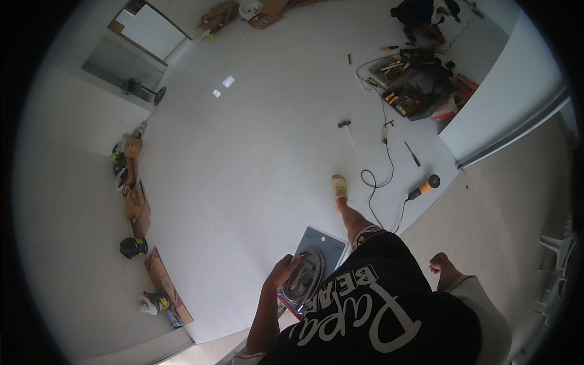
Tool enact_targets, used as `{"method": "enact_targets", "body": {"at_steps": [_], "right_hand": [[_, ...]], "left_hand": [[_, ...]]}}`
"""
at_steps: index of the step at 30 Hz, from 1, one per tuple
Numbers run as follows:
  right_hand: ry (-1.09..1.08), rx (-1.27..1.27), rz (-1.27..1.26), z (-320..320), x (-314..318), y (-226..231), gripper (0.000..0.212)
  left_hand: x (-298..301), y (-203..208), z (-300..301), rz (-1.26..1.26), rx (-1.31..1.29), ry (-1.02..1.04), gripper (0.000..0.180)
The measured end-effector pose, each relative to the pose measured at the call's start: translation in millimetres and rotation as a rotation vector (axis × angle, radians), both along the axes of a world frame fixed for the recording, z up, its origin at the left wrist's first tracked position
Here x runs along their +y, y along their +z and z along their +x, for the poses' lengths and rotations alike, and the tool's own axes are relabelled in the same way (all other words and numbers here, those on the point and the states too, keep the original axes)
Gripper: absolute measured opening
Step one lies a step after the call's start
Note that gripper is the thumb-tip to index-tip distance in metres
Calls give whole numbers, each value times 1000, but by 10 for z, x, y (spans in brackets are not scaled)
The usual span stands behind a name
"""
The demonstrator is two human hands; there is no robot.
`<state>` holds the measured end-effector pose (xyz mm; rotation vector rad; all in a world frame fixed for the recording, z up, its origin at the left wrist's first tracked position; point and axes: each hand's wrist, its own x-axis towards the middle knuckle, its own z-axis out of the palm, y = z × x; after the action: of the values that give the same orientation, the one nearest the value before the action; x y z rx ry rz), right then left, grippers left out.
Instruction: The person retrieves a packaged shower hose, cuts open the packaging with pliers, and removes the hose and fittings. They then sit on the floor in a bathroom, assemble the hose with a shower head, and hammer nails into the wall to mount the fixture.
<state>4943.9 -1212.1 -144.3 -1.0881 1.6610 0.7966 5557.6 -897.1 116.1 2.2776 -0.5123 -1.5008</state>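
My left hand [283,270] grips the edge of a flat retail pack [329,244] with a blue-grey backing card. A coiled grey hose [312,274] shows through its clear front. The pack hangs at my left side, against my black printed shirt. On my right, my right hand [442,264] hangs out from a white sleeve, fingers curled, with nothing visible in it. One foot in a beige clog [339,187] is forward on the pale floor. Ahead of that hand lies a yellow and black angle grinder [424,187] with its cord.
A hammer [345,125], a screwdriver-like tool [413,154] and a looping cable [389,164] lie ahead. Farther back, a person [426,18] crouches beside an open tool bag [413,91]. Cardboard [139,210] and a black fan [131,86] line the left wall. A white panel [508,94] stands right.
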Motion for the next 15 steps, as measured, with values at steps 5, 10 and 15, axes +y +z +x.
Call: {"method": "enact_targets", "body": {"at_steps": [5, 10, 15], "right_hand": [[121, -119, 98, 2238, -1027, -322, 20], [744, -381, -120, 5608, -3027, -359, 28], [979, -705, -680, 8368, -4641, 942, 30]], "left_hand": [[-548, -329, 1119, -76, 216, 534, 81], [-1298, -206, 2176, -36, 333, 794, 81], [-2426, -212, 3230, 11, 332, 765, 80]]}}
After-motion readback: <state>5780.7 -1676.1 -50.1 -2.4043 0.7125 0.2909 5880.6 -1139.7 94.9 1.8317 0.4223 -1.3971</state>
